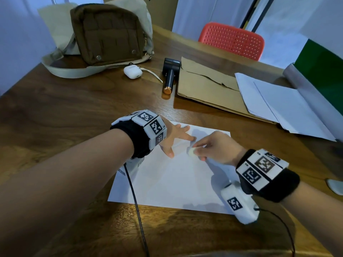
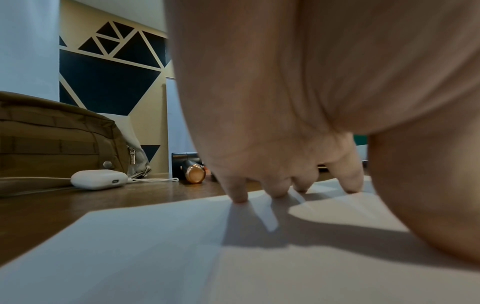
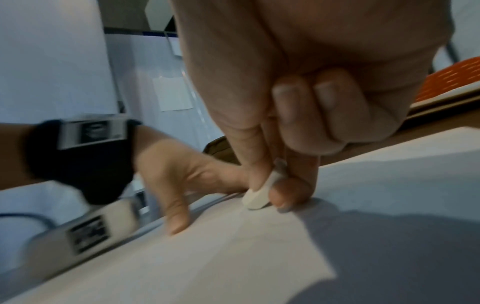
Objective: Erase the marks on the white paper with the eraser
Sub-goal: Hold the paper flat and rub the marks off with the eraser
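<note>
Near the middle of the wooden table, the white paper is lying flat with both hands working at its far end. Left hand is spreading straight fingers and pressing the sheet down, gripping nothing. Right hand, at 3 o'clock of the left, is pinching a small white eraser between thumb and fingertips, its bottom edge touching the paper just beside the left index finger. Marks are too faint to make out. Up at 11 o'clock a brown bag is sitting with a white earbud case next to it; a cardboard envelope is lying at 1 o'clock.
</note>
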Available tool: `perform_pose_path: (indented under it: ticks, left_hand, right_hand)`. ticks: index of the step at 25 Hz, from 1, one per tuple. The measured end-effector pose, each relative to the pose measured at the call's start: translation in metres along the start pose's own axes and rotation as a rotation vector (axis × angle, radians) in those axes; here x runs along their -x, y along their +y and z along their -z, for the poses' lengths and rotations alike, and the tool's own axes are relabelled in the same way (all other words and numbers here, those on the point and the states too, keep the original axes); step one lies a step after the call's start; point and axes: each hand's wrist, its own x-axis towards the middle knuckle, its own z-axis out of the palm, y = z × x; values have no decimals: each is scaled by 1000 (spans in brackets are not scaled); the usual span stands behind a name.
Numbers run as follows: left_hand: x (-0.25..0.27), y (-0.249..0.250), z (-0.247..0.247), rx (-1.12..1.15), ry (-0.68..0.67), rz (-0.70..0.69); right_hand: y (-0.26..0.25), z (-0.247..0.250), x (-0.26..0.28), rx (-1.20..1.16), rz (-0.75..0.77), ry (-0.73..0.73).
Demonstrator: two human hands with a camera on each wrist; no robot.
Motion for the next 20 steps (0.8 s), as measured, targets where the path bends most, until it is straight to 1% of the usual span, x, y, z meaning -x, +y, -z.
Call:
perform_pose_path:
  ticks: [2, 4, 5, 6, 8, 9, 10, 11, 14, 15, 16, 17, 19, 20]
  left_hand:
    - [0, 0, -2, 67, 29, -5]
    - [-2, 1, -6, 180, 90, -22]
    - [-4, 1, -7, 216, 119, -31]
    - [-7, 3, -9, 218, 133, -31]
    - [-12, 5, -10, 137, 110, -11]
    - [-14, 6, -10, 92, 87, 1]
    - [-17, 7, -9, 62, 67, 13]
    - [-18, 7, -9, 44, 48, 21]
    - [-20, 9, -9, 23, 18, 35]
    - [-20, 9, -9, 22, 17, 40]
    - [-19, 10, -9, 16, 16, 40]
    - [-18, 10, -8, 11, 18, 37]
    - [-16, 11, -9, 14, 30, 25]
    - [-16, 11, -9, 19, 33, 21]
  right_hand:
    - [17, 13, -10, -24, -94, 96]
    - [31, 21, -9, -37, -157, 163]
    - [34, 21, -3, -57, -149, 158]
    - [33, 18, 6, -80, -118, 121]
    - [24, 8, 24, -124, -43, -37]
    - [20, 3, 31, -119, -13, -129]
    - [18, 1, 32, -90, 9, -182]
    - [17, 3, 27, -69, 14, -171]
    - [26, 13, 0, -85, -55, 62]
    - [28, 13, -3, -103, -53, 108]
    - [28, 8, -2, -116, -31, 103]
    - [27, 0, 3, -110, 11, 60]
    - [20, -11, 19, -82, 74, -79]
    - [18, -9, 19, -54, 77, -94]
